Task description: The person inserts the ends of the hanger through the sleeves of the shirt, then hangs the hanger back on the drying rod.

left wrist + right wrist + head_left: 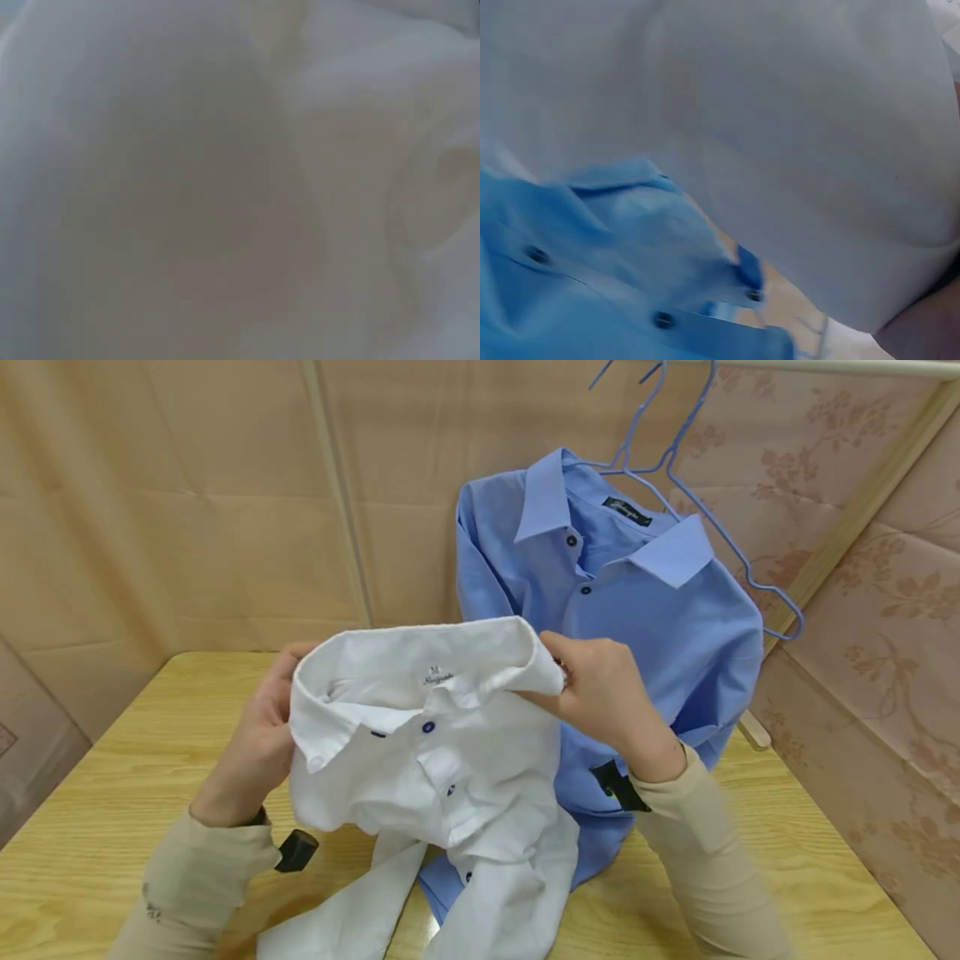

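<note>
Between the two hands, around the centre of the head view, is the white shirt [495, 752], collar [345, 664] uppermost, sleeves trailing towards 6 o'clock over the table [795, 860]. At its 10 o'clock, the left hand [255, 743] grips one side of the collar, fingers mostly hidden behind the cloth; at its 2 o'clock, the right hand [607, 693] is closed on the other side in a pinch. Behind, towards 1 o'clock, is the blue shirt [660, 618], with blue hangers [726, 531] at its neck and shoulder. Blurred pale cloth fills the left wrist view.
</note>
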The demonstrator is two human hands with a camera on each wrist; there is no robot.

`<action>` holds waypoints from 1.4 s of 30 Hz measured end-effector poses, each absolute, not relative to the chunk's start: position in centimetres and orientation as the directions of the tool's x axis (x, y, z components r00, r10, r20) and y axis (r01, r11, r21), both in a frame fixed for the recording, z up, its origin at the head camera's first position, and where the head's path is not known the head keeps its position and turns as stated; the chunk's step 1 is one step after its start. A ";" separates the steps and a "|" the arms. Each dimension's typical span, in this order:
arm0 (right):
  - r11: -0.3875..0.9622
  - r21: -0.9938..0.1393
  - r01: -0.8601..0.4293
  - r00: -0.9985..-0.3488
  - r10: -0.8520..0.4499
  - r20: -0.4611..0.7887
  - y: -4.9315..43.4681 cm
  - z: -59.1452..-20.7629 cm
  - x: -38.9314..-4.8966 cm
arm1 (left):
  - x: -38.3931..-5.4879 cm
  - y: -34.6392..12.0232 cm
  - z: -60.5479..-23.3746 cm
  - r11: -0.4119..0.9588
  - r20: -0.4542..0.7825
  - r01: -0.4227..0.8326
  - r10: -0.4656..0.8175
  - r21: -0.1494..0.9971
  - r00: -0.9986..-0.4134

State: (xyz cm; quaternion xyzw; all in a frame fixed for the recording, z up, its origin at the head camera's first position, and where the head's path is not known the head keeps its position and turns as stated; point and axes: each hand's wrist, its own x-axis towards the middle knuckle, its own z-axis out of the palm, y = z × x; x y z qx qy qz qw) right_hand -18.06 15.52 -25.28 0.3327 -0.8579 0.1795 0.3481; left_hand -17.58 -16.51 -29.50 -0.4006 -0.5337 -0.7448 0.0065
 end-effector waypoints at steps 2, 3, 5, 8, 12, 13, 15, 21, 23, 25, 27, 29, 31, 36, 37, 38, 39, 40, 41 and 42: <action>0.718 -0.132 -0.683 -0.585 -0.431 0.687 15.6 -26.3 -18.3 | -17.8 -16.5 -29.6 -0.408 0.596 0.441 0.442 0.799 -0.670; 0.721 -0.160 -0.675 -0.609 -0.420 0.673 15.6 -26.8 -18.4 | -17.9 -16.5 -29.7 -0.401 0.587 0.434 0.455 0.807 -0.669; 0.727 -0.212 -0.653 -0.654 -0.400 0.642 15.6 -27.8 -18.8 | -18.1 -16.6 -29.8 -0.393 0.576 0.424 0.482 0.816 -0.660; 0.729 -0.276 -0.626 -0.701 -0.372 0.609 15.6 -29.0 -19.3 | -18.4 -16.9 -30.1 -0.395 0.546 0.381 0.522 0.836 -0.656; 0.734 -0.331 -0.593 -0.746 -0.345 0.570 15.6 -30.2 -20.0 | -18.8 -17.0 -30.4 -0.419 0.514 0.313 0.559 0.852 -0.651; 0.738 -0.339 -0.584 -0.756 -0.340 0.560 15.6 -30.5 -20.1 | -18.9 -17.0 -30.5 -0.406 0.498 0.305 0.556 0.862 -0.665; 0.745 -0.350 -0.567 -0.772 -0.334 0.541 15.5 -31.0 -20.4 | -19.0 -16.8 -30.7 -0.396 0.490 0.306 0.546 0.866 -0.680; 0.766 -0.369 -0.527 -0.814 -0.329 0.478 15.3 -32.4 -21.3 | -19.5 -16.3 -31.2 -0.136 0.367 0.345 0.470 0.929 -0.803; 0.776 -0.375 -0.507 -0.833 -0.329 0.445 15.3 -32.9 -21.6 | -19.7 -16.2 -31.4 -0.018 0.308 0.335 0.440 0.942 -0.843; 0.782 -0.380 -0.494 -0.845 -0.330 0.420 15.2 -33.2 -21.9 | -20.0 -16.1 -31.6 0.082 0.267 0.326 0.405 0.942 -0.875; 0.778 -0.388 -0.495 -0.848 -0.336 0.409 15.1 -33.5 -22.0 | -20.2 -15.9 -31.8 0.155 0.240 0.312 0.364 0.937 -0.900; 0.765 -0.399 -0.506 -0.844 -0.342 0.414 15.1 -33.5 -22.0 | -20.4 -15.8 -31.9 0.194 0.227 0.299 0.323 0.934 -0.919; 0.736 -0.436 -0.517 -0.841 -0.343 0.419 15.0 -33.4 -21.9 | -20.5 -15.7 -32.1 0.208 0.219 0.285 0.292 0.936 -0.931; 0.639 -0.521 -0.566 -0.816 -0.343 0.465 14.7 -32.8 -21.5 | -20.7 -15.6 -32.4 0.191 0.221 0.275 0.260 0.942 -0.940; 0.620 -0.526 -0.582 -0.805 -0.347 0.481 14.6 -32.7 -21.4 | -20.7 -15.6 -32.5 0.189 0.226 0.278 0.257 0.942 -0.940; 0.601 -0.530 -0.598 -0.794 -0.354 0.495 14.6 -32.7 -21.4 | -20.7 -15.6 -32.5 0.187 0.234 0.285 0.254 0.940 -0.939; 0.583 -0.532 -0.614 -0.782 -0.358 0.510 14.5 -32.6 -21.4 | -20.6 -15.5 -32.5 0.185 0.242 0.292 0.250 0.938 -0.937; 0.559 -0.543 -0.626 -0.774 -0.361 0.521 14.4 -32.6 -21.3 | -20.6 -15.5 -32.5 0.183 0.251 0.300 0.247 0.936 -0.936; 0.539 -0.552 -0.637 -0.766 -0.361 0.532 14.4 -32.6 -21.3 | -20.6 -15.5 -32.5 0.182 0.259 0.307 0.243 0.934 -0.935; 0.519 -0.565 -0.642 -0.762 -0.354 0.542 14.3 -32.6 -21.3 | -20.6 -15.4 -32.4 0.176 0.270 0.316 0.240 0.932 -0.932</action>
